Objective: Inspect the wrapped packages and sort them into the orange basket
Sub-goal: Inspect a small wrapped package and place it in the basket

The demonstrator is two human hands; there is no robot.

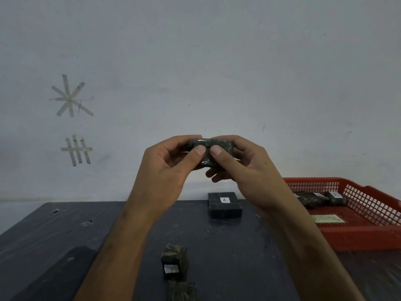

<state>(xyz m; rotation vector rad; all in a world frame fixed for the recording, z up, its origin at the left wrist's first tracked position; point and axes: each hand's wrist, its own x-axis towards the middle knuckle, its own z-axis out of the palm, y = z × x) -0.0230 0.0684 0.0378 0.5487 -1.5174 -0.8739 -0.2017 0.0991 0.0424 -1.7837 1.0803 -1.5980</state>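
Wrapped package [209, 152] — pinched aloft by left hand [167, 168], right hand [243, 166].

At the centre of the frame, the dark package [209, 149] held up in both hands has a clear, glossy film skin that catches light along its top edge. Below it, the black block [225, 205] looks smooth and faintly marbled, with a matt white paper label. The small package [174, 262] at lower centre is crumpled and rough, its wrap slightly shiny. The desk [65, 235] is covered in a dark sheet, wrinkled, torn in spots, with a dull sheen. At right, the orange basket [368, 233] is moulded plastic lattice, semi-glossy. The wall [195, 61] is matt painted plaster; strips of pale tape [70, 97] at upper left look papery.
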